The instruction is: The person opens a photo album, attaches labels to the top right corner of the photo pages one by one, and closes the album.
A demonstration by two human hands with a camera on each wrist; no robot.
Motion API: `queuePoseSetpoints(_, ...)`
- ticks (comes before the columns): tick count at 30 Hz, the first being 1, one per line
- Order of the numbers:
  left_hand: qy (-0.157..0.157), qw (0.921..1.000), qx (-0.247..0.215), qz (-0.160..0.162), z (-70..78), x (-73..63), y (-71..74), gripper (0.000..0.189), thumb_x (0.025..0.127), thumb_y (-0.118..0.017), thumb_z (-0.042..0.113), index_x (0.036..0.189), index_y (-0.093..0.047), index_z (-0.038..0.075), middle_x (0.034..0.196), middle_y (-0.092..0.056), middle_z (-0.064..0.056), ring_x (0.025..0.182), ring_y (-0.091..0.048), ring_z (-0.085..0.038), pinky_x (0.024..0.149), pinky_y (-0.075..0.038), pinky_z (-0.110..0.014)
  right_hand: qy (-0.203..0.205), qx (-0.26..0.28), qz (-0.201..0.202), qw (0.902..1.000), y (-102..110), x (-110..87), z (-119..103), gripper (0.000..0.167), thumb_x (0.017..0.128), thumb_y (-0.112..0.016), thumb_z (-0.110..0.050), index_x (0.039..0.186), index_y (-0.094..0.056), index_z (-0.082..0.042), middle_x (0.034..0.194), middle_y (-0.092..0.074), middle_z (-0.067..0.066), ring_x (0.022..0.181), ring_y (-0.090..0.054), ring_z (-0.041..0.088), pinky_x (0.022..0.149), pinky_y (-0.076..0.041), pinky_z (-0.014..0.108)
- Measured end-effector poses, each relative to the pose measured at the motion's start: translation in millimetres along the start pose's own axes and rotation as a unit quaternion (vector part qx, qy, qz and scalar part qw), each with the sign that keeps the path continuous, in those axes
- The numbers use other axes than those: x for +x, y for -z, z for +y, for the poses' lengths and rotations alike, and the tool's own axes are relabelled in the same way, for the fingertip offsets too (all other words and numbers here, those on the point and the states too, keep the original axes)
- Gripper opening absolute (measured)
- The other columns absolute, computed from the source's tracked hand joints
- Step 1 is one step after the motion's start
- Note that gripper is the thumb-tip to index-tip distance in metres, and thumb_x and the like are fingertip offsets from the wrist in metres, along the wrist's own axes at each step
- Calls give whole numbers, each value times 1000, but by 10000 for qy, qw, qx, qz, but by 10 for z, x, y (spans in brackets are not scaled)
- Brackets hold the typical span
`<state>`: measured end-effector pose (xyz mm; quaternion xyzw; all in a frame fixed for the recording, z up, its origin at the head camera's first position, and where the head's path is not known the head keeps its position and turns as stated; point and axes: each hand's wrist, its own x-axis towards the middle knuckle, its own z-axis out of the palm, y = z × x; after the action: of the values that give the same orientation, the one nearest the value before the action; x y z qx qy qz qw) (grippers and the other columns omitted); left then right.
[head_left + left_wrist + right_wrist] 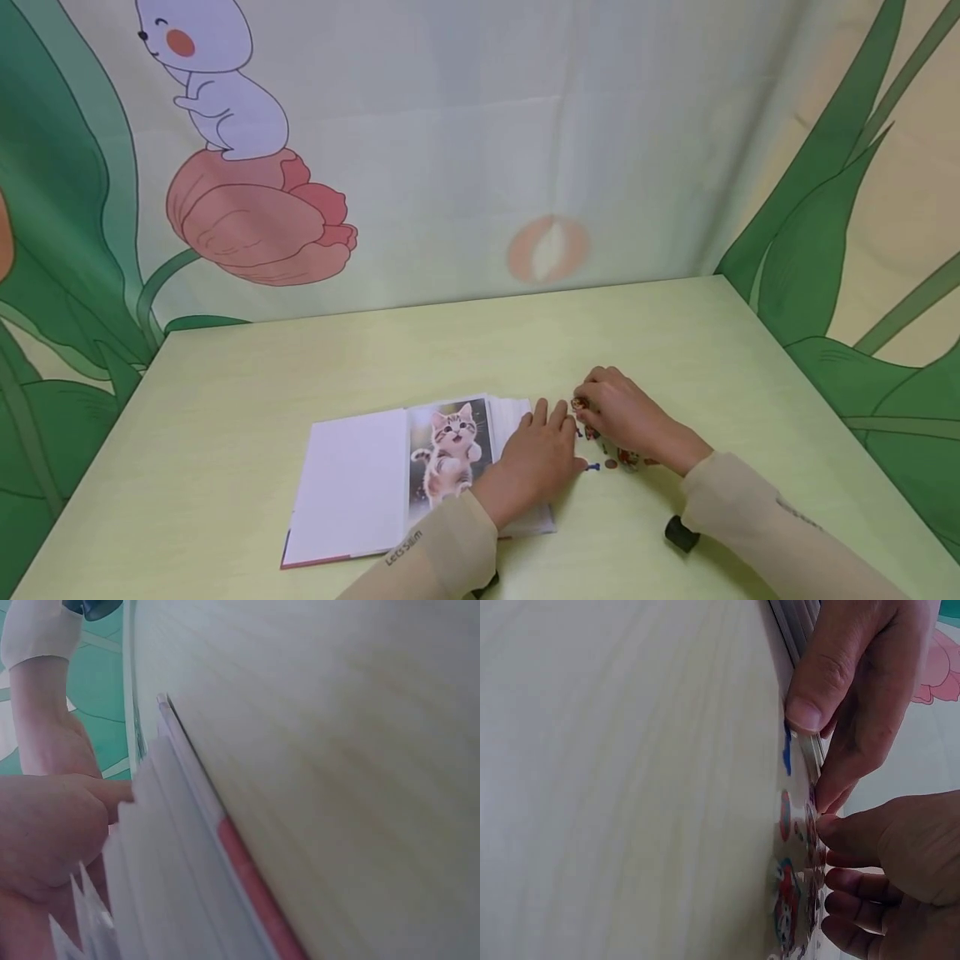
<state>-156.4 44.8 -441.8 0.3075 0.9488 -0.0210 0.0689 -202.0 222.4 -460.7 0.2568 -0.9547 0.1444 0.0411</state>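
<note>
An open photo album [348, 487] lies on the table, a kitten picture [450, 450] showing beside its blank inside cover. My left hand [536, 458] rests on the album's right-hand pages, fingers spread forward; its thumb presses the near left edge of a clear sticker sheet [628, 458]. With thumb and curled fingers, my right hand [626, 412] pinches the sheet's far left corner, by a round character sticker. In the right wrist view, blue and red cartoon stickers [786, 900] show on the sheet. Loose page edges [172, 847] fan up beside my left hand in the left wrist view.
The pale wood-grain table [225, 392] reaches back to a printed curtain [450, 167] with a white animal on a pink flower. Green leaf prints [810, 250] hang past its right edge. A black wrist device [681, 533] is at the right sleeve.
</note>
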Motion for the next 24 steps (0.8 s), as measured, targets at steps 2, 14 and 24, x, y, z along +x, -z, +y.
queuePoseSetpoints(2,-1,10000,6,0,-1,0,1,65,105,-56,47,153,-48,4,162,-40,-12,149,-35,-33,119,-35,-44,8,27,-57,10000,6,10,-4,16,94,-76,-7,107,-75,1,107,-65,11,99,-59,29,86,-54,43)
queuePoseSetpoints(14,21,9999,-105,-84,-3,1,2,66,106,-54,48,154,-45,4,165,-35,-11,151,-32,-34,120,-33,-45,-72,112,-171,9998,36,52,-30,16,94,-76,-7,107,-76,3,104,-65,12,98,-60,30,86,-54,43)
queuePoseSetpoints(24,-10,9999,-115,-61,-18,5,-16,59,107,-53,43,152,-47,5,165,-37,-10,151,-32,-33,119,-34,-44,-223,267,-305,9989,41,95,-56,14,92,-76,-3,105,-77,2,99,-67,10,94,-61,27,85,-55,41)
